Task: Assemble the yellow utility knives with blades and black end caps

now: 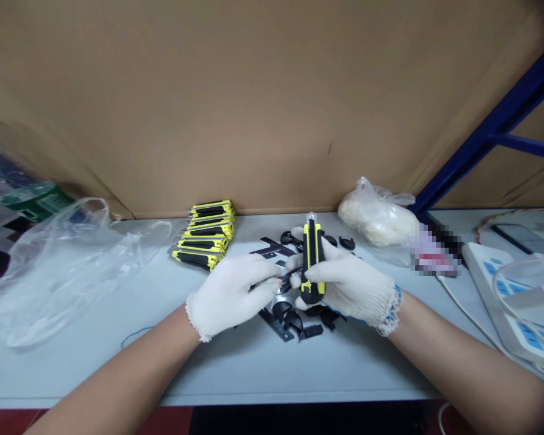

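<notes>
Both hands wear white knit gloves. My right hand [344,281] is closed around a yellow and black utility knife [312,257], held upright with its tip pointing away from me. My left hand [233,293] is curled beside it, its fingertips pinching at a small dark part I cannot make out, close to the knife's lower end. Beneath both hands lies a scatter of loose black parts and metal blade strips [290,320] on the pale table [118,338].
A stack of finished yellow and black knives [206,235] sits at the back left of the parts. A crumpled clear plastic bag [63,266] lies at left, a tied bag [378,217] at back right. A white power strip [503,290] and cable lie at right. Cardboard forms the back wall.
</notes>
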Demonstrator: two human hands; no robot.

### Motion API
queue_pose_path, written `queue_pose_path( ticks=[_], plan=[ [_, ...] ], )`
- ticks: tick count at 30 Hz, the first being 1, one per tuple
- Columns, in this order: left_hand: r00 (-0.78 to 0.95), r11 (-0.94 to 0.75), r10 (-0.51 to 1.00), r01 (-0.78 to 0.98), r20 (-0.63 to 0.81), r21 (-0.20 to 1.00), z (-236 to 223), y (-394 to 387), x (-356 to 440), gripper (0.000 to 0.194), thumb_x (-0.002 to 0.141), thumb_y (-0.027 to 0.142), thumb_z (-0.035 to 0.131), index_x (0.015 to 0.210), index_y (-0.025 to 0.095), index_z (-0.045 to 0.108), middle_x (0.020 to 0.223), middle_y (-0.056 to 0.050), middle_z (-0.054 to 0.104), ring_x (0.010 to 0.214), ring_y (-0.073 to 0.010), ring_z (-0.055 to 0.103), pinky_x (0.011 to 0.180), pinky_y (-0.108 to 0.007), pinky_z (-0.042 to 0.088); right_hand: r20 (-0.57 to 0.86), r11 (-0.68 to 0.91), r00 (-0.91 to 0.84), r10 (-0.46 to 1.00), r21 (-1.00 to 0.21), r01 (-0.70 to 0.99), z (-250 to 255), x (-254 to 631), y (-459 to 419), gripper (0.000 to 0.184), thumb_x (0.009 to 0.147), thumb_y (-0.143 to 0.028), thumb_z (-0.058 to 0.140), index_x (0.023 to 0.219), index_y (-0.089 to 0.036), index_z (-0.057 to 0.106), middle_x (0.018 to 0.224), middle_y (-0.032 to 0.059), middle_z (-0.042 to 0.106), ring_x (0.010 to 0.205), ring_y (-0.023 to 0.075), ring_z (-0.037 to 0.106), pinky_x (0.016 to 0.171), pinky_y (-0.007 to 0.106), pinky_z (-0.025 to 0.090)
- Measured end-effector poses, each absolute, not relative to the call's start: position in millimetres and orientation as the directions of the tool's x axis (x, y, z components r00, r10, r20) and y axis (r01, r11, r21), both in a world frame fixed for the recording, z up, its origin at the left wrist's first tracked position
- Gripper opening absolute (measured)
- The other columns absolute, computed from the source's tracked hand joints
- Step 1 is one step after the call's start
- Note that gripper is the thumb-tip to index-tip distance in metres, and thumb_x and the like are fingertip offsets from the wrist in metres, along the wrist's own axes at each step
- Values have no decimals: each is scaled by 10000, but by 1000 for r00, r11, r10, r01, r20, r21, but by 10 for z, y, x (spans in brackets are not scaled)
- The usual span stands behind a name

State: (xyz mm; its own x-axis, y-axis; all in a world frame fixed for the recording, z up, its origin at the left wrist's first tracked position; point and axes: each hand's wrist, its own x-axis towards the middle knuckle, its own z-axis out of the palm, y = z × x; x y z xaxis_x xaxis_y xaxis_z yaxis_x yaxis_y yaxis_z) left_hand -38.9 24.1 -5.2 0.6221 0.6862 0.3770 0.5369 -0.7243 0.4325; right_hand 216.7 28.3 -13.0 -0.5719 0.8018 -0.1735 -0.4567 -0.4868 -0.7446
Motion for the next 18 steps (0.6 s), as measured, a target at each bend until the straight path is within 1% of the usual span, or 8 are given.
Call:
queue_pose_path(
  ticks=[3, 7, 9, 10, 13, 14, 16, 18],
  plan=[
    [614, -712, 698, 542, 368, 446, -46, 238, -392, 157, 1003, 221, 610, 991, 221, 767, 888, 10, 759, 817, -173, 673, 744, -315, 453, -192, -486, -560, 806, -756, -440, -141, 2140, 275, 818, 760, 17, 731, 1436, -380, 497, 1178, 39, 701, 929, 258, 722, 663, 444, 645],
    [621, -713, 696, 543, 360, 443, -28, 242, -382, 171, 1013, 222, 595, 968, 215, 760, 866, 4, 744, 802, -175, 662, 737, -318, 454, -191, -433, -481, 856, -773, -463, -111, 2107, 297, 532, 884, -115, 772, 1332, -304, 557, 1041, 44, 699, 868, 218, 695, 618, 319, 586],
    [616, -715, 696, 545, 370, 438, -18, 245, -377, 175, 1014, 217, 586, 972, 215, 756, 855, 4, 736, 783, -172, 653, 723, -314, 453, -182, -413, -455, 872, -772, -483, -79, 2104, 308, 457, 924, -178, 777, 1312, -301, 569, 1050, 52, 701, 887, 210, 696, 627, 290, 571],
    [612, -716, 695, 544, 377, 438, -16, 247, -375, 175, 1012, 210, 583, 986, 218, 757, 864, 3, 739, 784, -171, 656, 720, -311, 456, -170, -405, -453, 875, -770, -494, -61, 2104, 310, 485, 904, -165, 792, 1312, -309, 574, 1078, 51, 702, 908, 208, 700, 650, 294, 580],
    [610, -721, 690, 532, 388, 445, -20, 250, -375, 188, 1005, 185, 581, 1044, 234, 759, 905, 9, 754, 803, -166, 671, 731, -299, 466, -127, -381, -469, 874, -777, -501, -18, 2094, 297, 667, 766, -40, 830, 1323, -321, 593, 1191, 43, 696, 974, 208, 721, 763, 330, 623],
    [613, -719, 691, 532, 383, 446, -25, 250, -376, 189, 1006, 183, 581, 1045, 237, 757, 900, 11, 751, 802, -165, 667, 733, -298, 465, -115, -370, -470, 875, -785, -497, -10, 2085, 286, 676, 747, -30, 833, 1318, -309, 603, 1202, 46, 696, 969, 206, 728, 781, 337, 631],
    [616, -716, 695, 542, 371, 440, -33, 250, -380, 181, 1006, 183, 579, 1028, 235, 752, 883, 12, 737, 794, -164, 653, 733, -300, 455, -82, -341, -474, 877, -800, -493, 4, 2058, 253, 558, 789, -94, 840, 1277, -261, 627, 1157, 59, 703, 901, 194, 729, 778, 352, 645],
    [612, -711, 701, 556, 368, 430, -36, 250, -384, 167, 999, 182, 587, 998, 228, 747, 868, 13, 726, 786, -163, 638, 730, -303, 446, -59, -317, -467, 882, -807, -498, 23, 2031, 210, 372, 887, -207, 814, 1211, -233, 635, 1027, 41, 696, 748, 153, 680, 665, 321, 634]
  ],
)
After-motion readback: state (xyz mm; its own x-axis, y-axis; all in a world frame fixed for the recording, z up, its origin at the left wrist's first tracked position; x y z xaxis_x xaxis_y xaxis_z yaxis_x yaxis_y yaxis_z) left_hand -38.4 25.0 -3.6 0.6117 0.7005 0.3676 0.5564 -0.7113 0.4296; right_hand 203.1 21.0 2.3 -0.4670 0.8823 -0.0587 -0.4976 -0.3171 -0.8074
